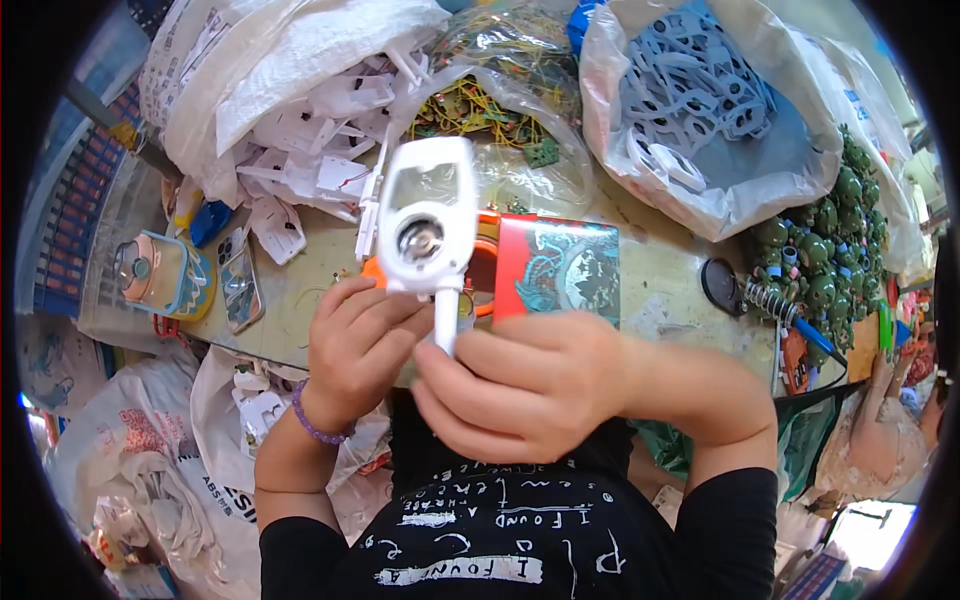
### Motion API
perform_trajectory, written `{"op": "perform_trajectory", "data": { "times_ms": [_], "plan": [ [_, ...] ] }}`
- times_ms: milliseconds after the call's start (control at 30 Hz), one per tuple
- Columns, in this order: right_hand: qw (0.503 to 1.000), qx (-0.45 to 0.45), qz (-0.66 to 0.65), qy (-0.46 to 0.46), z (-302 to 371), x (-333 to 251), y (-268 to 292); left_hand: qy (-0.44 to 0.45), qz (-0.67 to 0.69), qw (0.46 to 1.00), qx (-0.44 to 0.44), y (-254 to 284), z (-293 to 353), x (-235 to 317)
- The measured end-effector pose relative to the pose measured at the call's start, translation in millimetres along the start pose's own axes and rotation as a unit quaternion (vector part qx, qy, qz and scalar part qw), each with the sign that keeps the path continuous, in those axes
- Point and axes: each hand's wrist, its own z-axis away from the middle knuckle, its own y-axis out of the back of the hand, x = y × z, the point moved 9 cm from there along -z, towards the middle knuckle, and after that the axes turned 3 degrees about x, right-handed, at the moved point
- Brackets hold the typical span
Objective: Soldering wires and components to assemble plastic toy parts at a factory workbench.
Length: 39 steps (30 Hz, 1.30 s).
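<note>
In my right hand (520, 385), the fingers wrap round the handle of a white plastic housing (465, 225), held upright above the table. The housing has a large rectangular opening at its top and a round, metallic-looking part (420, 239) below it. My left hand (362, 345) is beside the handle with its fingers curled. What they grip, if anything, is hidden. An orange piece (374, 271) shows just above the left fingertips. Behind the housing lie an orange-edged thing, partly covered, and a red box (512, 262) with a patterned top.
At the back stand a sack of white plastic parts (320, 120), a clear bag of wired circuit boards (470, 108) and a sack of bluish frames (690, 80). A phone (240, 280) and cup (150, 265) lie left; a soldering-iron stand (770, 298) and green round parts (825, 235) right.
</note>
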Motion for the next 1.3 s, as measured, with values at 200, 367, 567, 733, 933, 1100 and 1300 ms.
{"op": "perform_trajectory", "data": {
  "times_ms": [200,367,567,733,933,1100,1300],
  "plan": [
    [0.991,0.055,0.006,-0.122,31.1,17.6,9.0,0.11,0.133,0.984,0.041,-0.7,-0.4,-35.8],
    [0.97,0.084,-0.019,-0.228,33.0,55.5,19.6,0.369,0.418,0.83,-0.028,-32.9,8.8,-71.9],
    [0.951,0.137,-0.023,-0.278,34.2,73.2,22.3,0.239,0.183,0.953,-0.027,-10.5,-11.8,-44.6],
    [0.946,0.155,-0.018,-0.284,32.9,75.0,25.3,0.208,0.014,0.978,0.006,-4.0,-12.3,-4.9],
    [0.944,0.162,-0.016,-0.288,35.0,74.9,28.3,0.175,-0.051,0.983,0.008,-15.6,-15.6,-5.3],
    [0.945,0.168,-0.013,-0.282,36.0,77.7,30.5,0.222,0.058,0.973,-0.014,-8.2,-26.7,-12.3],
    [0.943,0.192,-0.022,-0.27,33.6,83.2,32.8,0.42,0.35,0.834,-0.075,-39.7,-9.2,-36.4]
  ]
}}
